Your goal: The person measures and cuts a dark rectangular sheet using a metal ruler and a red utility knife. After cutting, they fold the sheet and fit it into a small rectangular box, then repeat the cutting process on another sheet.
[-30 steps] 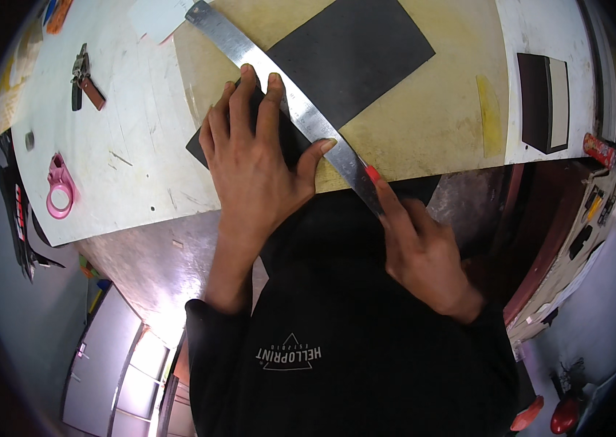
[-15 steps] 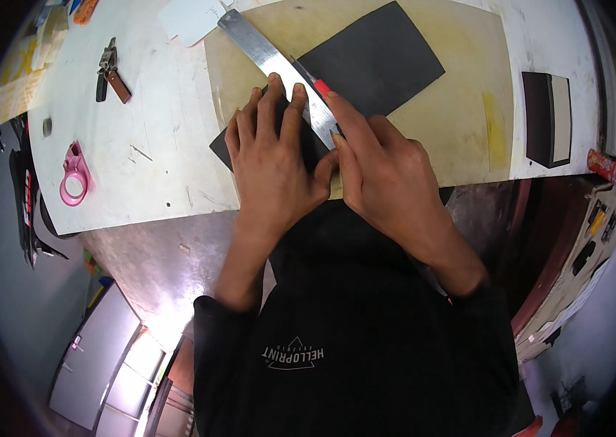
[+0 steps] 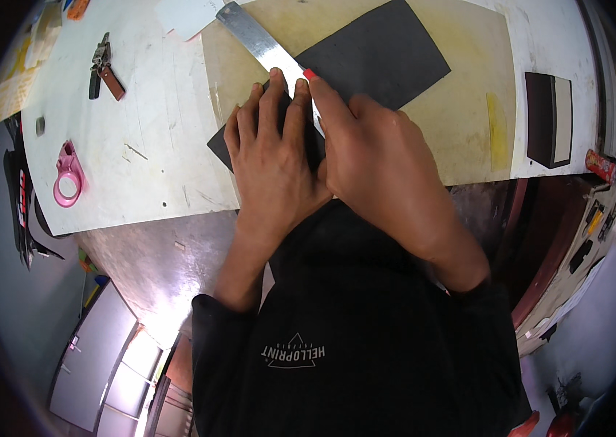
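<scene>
On the table mat, my left hand (image 3: 271,146) lies flat with fingers spread. Its fingertips press on a steel ruler (image 3: 250,33) and a black sheet (image 3: 222,143) under it. The ruler runs slantwise from the far left toward my hands. Closed around a craft knife (image 3: 309,73), my right hand (image 3: 377,160) rests against the ruler's right edge, beside my left thumb. Only the knife's red part shows past the index finger; its blade is hidden. More black sheet (image 3: 388,54) lies right of the ruler; whether it joins the piece under my left hand I cannot tell.
The yellowish translucent mat (image 3: 461,138) covers part of the white table (image 3: 119,197). Pliers (image 3: 106,69) and a pink ring-shaped tape dispenser (image 3: 68,178) lie on the left. A black-and-white box (image 3: 548,120) stands at the right, near a yellow strip (image 3: 497,131).
My right hand has shifted slightly up and left along the ruler and turned, bringing the knife's red part with it. The dark blade seen before is now hidden. My left hand stays pressed down.
</scene>
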